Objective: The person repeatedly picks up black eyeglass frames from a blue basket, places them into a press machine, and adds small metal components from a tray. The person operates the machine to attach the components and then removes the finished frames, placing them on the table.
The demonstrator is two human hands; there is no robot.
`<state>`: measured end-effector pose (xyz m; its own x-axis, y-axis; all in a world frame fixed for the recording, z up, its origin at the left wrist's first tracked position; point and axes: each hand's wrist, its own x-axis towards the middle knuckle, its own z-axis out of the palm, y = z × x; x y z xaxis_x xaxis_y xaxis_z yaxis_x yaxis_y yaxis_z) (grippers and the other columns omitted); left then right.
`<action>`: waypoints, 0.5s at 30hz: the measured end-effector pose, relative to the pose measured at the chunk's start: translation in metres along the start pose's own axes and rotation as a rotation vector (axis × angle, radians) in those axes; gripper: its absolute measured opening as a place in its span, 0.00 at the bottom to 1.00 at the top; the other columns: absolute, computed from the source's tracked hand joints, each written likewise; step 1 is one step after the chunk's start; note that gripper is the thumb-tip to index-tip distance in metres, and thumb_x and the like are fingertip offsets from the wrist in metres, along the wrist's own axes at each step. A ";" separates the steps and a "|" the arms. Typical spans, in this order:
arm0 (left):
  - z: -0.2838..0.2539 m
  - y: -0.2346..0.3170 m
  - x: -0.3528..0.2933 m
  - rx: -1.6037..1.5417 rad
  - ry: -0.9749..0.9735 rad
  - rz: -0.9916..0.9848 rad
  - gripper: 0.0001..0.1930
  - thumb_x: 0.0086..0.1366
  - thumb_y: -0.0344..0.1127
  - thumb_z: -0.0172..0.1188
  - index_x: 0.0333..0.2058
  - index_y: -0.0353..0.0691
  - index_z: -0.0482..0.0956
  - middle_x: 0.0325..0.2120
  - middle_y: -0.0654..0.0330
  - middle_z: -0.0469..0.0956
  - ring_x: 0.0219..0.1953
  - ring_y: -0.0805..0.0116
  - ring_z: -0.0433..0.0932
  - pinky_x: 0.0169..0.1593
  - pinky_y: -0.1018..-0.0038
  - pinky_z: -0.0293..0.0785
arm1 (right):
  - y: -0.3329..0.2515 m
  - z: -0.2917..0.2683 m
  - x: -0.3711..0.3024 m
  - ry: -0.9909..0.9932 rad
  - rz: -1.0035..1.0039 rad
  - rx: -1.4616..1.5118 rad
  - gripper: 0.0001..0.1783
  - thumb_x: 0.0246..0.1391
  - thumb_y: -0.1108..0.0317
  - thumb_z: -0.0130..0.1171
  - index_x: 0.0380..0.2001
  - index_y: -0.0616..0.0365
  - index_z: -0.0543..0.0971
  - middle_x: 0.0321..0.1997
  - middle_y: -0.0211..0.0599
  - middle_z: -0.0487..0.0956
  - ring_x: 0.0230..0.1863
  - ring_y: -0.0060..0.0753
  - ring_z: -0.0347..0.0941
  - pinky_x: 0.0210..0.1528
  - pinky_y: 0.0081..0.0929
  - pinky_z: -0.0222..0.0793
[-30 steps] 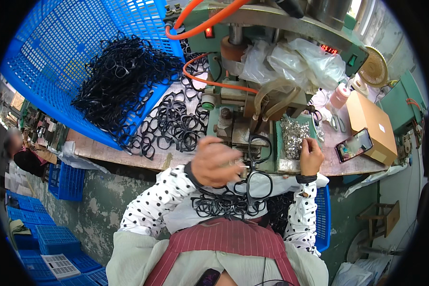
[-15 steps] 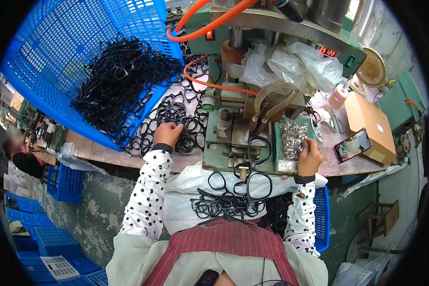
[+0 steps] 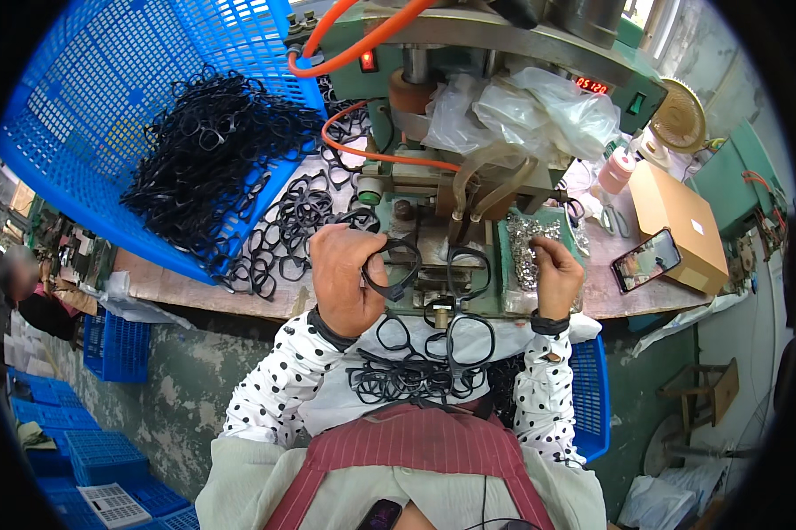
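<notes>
My left hand [image 3: 345, 278] is closed on a black eyeglass frame [image 3: 404, 289], lifted in front of the press. My right hand [image 3: 557, 278] is at the tray of small shiny metal parts [image 3: 522, 250], thumb and fingertips pinched together; whatever they hold is too small to make out. Between my hands, a second black eyeglass frame [image 3: 452, 341] sits at the press's front fixture [image 3: 440, 315], one rim above the other. Several black frames [image 3: 407, 380] lie heaped on the white sheet over my lap.
A blue basket [image 3: 58, 132] full of black frames leans at the left, with loose frames [image 3: 305, 212] spilled beside it. The green press [image 3: 504, 35] has orange hoses. At right are a phone [image 3: 647, 261], a cardboard box [image 3: 681, 225] and scissors [image 3: 614, 221].
My left hand has come up from the loose frames toward the press, now with an eyeglass frame in it. The right hand has shifted slightly left and up over the metal parts.
</notes>
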<state>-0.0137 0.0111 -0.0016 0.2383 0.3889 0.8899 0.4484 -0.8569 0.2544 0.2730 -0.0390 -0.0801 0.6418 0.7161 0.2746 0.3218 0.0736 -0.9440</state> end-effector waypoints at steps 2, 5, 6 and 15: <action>-0.001 0.013 0.013 -0.098 -0.004 -0.091 0.09 0.60 0.25 0.54 0.41 0.36 0.75 0.34 0.54 0.76 0.36 0.53 0.74 0.46 0.65 0.68 | -0.007 0.007 -0.002 -0.023 -0.012 0.130 0.09 0.52 0.79 0.60 0.37 0.64 0.83 0.33 0.32 0.83 0.33 0.18 0.75 0.36 0.15 0.70; -0.001 0.020 0.022 -0.200 -0.065 -0.361 0.10 0.65 0.27 0.52 0.44 0.32 0.75 0.34 0.53 0.76 0.36 0.55 0.75 0.43 0.68 0.71 | -0.035 0.024 -0.012 -0.054 0.013 0.328 0.10 0.55 0.79 0.57 0.41 0.66 0.81 0.35 0.35 0.83 0.35 0.21 0.77 0.37 0.17 0.70; 0.000 0.020 0.031 -0.260 -0.052 -0.480 0.10 0.68 0.29 0.51 0.44 0.32 0.75 0.34 0.54 0.77 0.32 0.62 0.76 0.39 0.71 0.72 | -0.044 0.030 -0.016 -0.052 0.042 0.270 0.07 0.56 0.79 0.56 0.38 0.66 0.80 0.34 0.34 0.82 0.36 0.21 0.78 0.35 0.17 0.70; -0.001 0.013 0.053 -0.384 0.038 -0.404 0.14 0.73 0.40 0.48 0.45 0.33 0.74 0.30 0.59 0.79 0.27 0.75 0.73 0.34 0.79 0.70 | -0.073 0.046 -0.032 -0.099 -0.126 0.245 0.08 0.44 0.79 0.67 0.30 0.63 0.79 0.29 0.33 0.78 0.28 0.21 0.72 0.33 0.18 0.67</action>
<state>0.0033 0.0202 0.0490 0.0786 0.7054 0.7045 0.1497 -0.7070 0.6912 0.1968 -0.0356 -0.0287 0.5325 0.7542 0.3844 0.2090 0.3229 -0.9231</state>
